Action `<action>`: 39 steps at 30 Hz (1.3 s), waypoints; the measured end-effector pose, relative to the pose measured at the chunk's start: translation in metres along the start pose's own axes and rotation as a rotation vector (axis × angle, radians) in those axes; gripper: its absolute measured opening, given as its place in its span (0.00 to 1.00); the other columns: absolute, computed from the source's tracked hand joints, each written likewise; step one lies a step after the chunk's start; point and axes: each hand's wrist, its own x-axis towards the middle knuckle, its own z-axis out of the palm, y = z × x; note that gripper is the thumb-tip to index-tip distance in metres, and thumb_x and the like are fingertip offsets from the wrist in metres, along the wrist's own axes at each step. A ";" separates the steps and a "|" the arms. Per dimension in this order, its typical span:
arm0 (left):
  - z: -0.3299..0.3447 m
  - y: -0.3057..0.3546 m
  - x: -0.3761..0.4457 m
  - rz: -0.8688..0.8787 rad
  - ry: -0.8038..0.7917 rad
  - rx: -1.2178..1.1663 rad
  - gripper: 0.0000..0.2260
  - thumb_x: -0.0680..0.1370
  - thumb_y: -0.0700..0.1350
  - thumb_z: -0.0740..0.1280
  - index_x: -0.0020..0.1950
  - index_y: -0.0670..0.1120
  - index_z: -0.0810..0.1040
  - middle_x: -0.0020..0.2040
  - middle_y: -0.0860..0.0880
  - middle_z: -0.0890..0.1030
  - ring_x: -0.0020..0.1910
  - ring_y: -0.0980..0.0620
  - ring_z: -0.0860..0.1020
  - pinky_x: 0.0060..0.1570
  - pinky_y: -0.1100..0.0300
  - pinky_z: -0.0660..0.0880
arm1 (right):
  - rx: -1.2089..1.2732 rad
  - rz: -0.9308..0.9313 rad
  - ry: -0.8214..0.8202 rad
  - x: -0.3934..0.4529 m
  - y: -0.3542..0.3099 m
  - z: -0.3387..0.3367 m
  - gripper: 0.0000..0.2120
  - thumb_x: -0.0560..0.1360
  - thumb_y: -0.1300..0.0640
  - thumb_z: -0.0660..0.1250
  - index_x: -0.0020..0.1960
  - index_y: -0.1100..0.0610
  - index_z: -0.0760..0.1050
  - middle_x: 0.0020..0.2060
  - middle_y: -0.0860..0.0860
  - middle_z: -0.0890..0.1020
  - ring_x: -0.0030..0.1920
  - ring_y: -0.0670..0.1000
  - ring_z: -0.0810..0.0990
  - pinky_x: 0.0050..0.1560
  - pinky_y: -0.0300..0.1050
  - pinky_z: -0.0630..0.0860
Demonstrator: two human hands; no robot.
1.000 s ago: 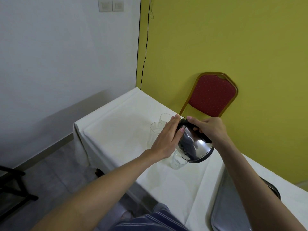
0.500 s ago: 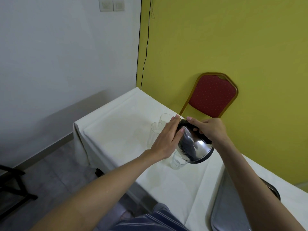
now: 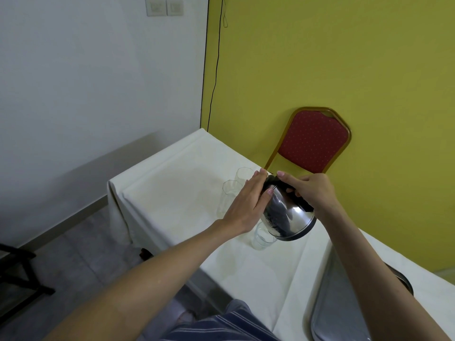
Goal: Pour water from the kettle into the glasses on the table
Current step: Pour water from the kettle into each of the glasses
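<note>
— Both of your hands were on the kettle, weren't they?

— Yes. Your right hand was wrapped around its black handle, fingers curled closed on it, and you held the steel body tipped over, top end pointing to the far left. Your left hand lay flat against the left side of the kettle, fingers straight and close together, pressing on the steel rather than gripping it.

— Where were the glasses?

— Three stood on the white tablecloth. You had a short glass just below the tilted kettle, on its near side, partly covered by the steel base. A tall glass stood left of your left hand, and another tall glass was just beyond it, at the far edge, its lower part hidden by your fingers.

— Could you see water coming out?

— I cannot tell; your left hand hid the spout. The short glass looked as if it held a little at the bottom, but that was unclear.

— Anything else close by?

— You had a metal tray at the near right of the table, under your right forearm, and a red chair stood against the yellow wall behind the table.
</note>
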 end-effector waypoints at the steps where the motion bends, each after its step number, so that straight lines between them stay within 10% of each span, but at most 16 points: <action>1: 0.000 0.000 0.000 0.001 -0.002 0.002 0.26 0.84 0.56 0.50 0.80 0.49 0.50 0.80 0.51 0.53 0.79 0.56 0.47 0.77 0.53 0.51 | 0.004 0.002 0.001 0.000 0.001 0.000 0.24 0.65 0.36 0.77 0.31 0.58 0.82 0.24 0.50 0.77 0.29 0.51 0.73 0.35 0.48 0.71; 18: 0.006 0.007 -0.002 0.119 -0.078 0.122 0.24 0.85 0.51 0.51 0.80 0.46 0.52 0.80 0.50 0.53 0.76 0.63 0.45 0.77 0.56 0.46 | 0.322 0.125 0.048 -0.013 0.043 0.001 0.24 0.63 0.38 0.80 0.29 0.59 0.82 0.31 0.58 0.81 0.33 0.56 0.76 0.38 0.51 0.74; 28: 0.028 0.030 0.020 0.397 -0.090 0.231 0.23 0.85 0.49 0.52 0.78 0.42 0.58 0.80 0.48 0.57 0.79 0.55 0.49 0.76 0.59 0.43 | 0.749 0.147 0.100 -0.035 0.070 -0.021 0.09 0.77 0.55 0.70 0.40 0.59 0.80 0.20 0.45 0.77 0.20 0.40 0.73 0.36 0.37 0.65; 39: 0.063 0.023 0.026 0.260 -0.279 0.170 0.27 0.84 0.55 0.51 0.80 0.46 0.49 0.81 0.51 0.49 0.79 0.57 0.43 0.76 0.58 0.40 | 0.380 0.271 0.242 -0.025 0.081 -0.045 0.21 0.67 0.42 0.79 0.34 0.59 0.80 0.32 0.56 0.81 0.33 0.55 0.77 0.36 0.46 0.73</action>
